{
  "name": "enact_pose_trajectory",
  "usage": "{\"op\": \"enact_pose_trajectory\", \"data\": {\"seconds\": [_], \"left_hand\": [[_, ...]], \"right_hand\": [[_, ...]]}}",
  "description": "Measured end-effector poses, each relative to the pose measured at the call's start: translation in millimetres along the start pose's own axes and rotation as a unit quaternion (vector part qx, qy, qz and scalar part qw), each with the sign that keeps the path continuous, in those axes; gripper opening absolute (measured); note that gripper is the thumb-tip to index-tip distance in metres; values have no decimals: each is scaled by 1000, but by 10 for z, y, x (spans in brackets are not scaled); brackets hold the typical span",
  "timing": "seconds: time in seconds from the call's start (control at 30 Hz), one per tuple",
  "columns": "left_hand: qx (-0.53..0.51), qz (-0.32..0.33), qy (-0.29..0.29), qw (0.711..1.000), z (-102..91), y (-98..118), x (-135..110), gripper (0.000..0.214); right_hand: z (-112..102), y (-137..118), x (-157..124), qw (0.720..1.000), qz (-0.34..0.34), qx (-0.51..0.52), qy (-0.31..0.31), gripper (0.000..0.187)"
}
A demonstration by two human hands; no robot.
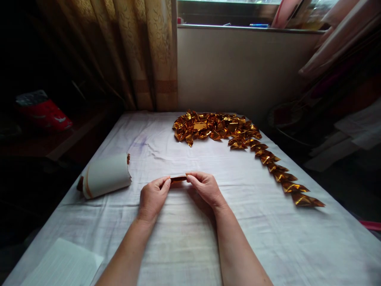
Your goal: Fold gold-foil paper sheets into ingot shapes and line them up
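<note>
My left hand (153,196) and my right hand (204,187) meet over the middle of the white cloth (184,238), fingers pinched on the two ends of a small folded strip of gold foil paper (178,179). Only a thin edge of the strip shows between the fingertips. A roll of paper sheets (104,175), white outside with a gold edge, lies on its side just left of my left hand. A heap of folded gold foil pieces (214,127) sits at the far side, with a line of them (279,172) trailing down the right.
A white sheet (64,264) lies at the near left corner. A curtain (131,51) hangs behind the table, beside a pale wall under a window ledge (247,27). A red object (44,111) sits in the dark at left, clutter at right.
</note>
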State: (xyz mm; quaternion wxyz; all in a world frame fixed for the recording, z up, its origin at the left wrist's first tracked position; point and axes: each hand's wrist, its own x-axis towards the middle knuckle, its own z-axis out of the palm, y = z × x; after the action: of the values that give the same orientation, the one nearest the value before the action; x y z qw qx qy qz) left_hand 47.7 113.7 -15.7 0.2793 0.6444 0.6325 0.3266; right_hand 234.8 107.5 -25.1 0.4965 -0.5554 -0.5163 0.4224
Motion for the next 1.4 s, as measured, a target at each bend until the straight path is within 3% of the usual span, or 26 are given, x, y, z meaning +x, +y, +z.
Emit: {"op": "enact_pose_trajectory", "data": {"seconds": [0.2,0.43,0.73,0.93,1.17,1.4], "left_hand": [[84,61,59,993,-14,4,-24,22],[84,76,88,990,10,-42,-29,23],[104,77,85,988,11,-63,-9,21],[122,74,89,986,18,-77,0,21],[144,96,60,983,33,-84,-27,20],[146,111,49,982,31,-77,-35,21]], "right_hand": [[35,51,-9,999,-16,-27,26,29],[79,29,-9,996,-7,-70,61,24],[79,-11,-20,999,0,-8,38,22],[38,-50,-48,999,6,-28,-31,22],[85,-16,-28,999,-2,-35,25,22],[93,-12,-38,997,-11,-75,2,22]]}}
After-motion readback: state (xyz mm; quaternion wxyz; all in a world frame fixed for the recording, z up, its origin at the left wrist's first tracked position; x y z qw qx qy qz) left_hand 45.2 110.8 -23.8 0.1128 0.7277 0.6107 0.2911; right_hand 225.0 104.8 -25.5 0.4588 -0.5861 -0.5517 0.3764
